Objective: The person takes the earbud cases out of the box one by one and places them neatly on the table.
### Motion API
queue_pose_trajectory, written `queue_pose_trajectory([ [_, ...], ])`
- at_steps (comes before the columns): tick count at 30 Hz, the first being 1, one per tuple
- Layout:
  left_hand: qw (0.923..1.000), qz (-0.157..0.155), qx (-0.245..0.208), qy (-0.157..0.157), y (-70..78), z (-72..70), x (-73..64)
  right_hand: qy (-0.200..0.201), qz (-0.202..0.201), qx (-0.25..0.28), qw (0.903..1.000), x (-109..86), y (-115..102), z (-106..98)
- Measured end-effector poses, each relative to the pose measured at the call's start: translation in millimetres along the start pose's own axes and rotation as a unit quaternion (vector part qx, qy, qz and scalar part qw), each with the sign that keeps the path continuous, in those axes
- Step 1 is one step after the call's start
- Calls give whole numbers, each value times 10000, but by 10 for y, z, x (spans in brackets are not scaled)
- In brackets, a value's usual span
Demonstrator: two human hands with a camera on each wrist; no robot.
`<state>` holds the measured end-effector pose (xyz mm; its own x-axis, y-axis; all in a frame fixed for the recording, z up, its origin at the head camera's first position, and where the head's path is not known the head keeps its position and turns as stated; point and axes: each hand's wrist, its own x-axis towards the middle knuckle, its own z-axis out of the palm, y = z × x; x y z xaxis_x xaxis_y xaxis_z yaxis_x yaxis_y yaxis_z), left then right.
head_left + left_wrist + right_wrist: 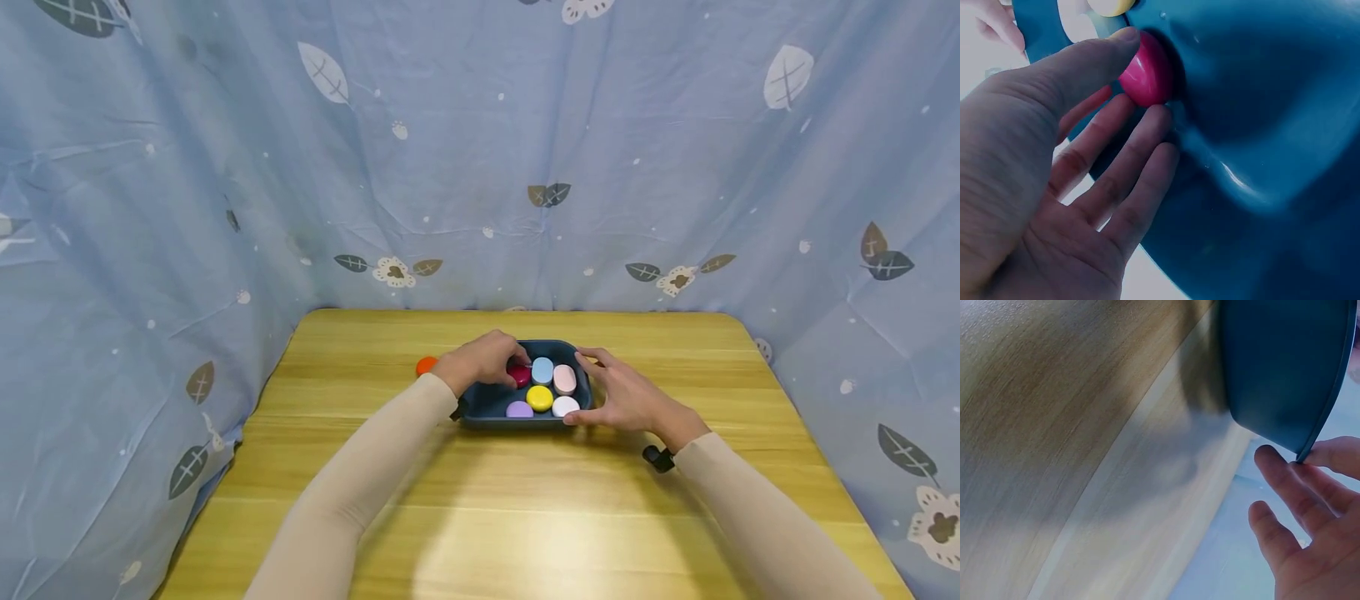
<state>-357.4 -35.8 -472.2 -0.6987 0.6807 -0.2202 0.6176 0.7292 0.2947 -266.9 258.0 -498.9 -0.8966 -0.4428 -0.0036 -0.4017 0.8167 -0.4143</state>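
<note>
A dark blue tray [487, 403] with rounded corners stands on the wooden table. My left hand [482, 358] reaches over its left part and holds a glossy crimson round piece [1147, 72] between thumb and fingers, low inside the tray. At the tray's right end, my right hand [630, 393] pinches the rim, fingers spread around the corner in the right wrist view. Around the crimson piece lie a light blue oval piece [542, 371], a pale pink oval piece [564, 380], a yellow round piece [539, 398], a white piece [566, 406] and a purple piece [519, 409].
An orange round piece [426, 365] lies on the table [480, 508] left of the tray, partly behind my left wrist. Blue patterned curtains [480, 167] hang behind the table and along both sides.
</note>
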Motion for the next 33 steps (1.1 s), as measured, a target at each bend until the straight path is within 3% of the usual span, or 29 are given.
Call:
queue_pose_trajectory([
  [10, 9993, -15, 282, -244, 66, -27, 36, 72, -33, -53, 10000, -16, 14, -3],
  [21, 9993, -19, 302, -199, 75, -24, 42, 68, -30, -36, 10000, -16, 2, 5],
  [33, 9998, -21, 212, 35, 28, -74, -86, 37, 32, -120, 9999, -18, 1, 17],
])
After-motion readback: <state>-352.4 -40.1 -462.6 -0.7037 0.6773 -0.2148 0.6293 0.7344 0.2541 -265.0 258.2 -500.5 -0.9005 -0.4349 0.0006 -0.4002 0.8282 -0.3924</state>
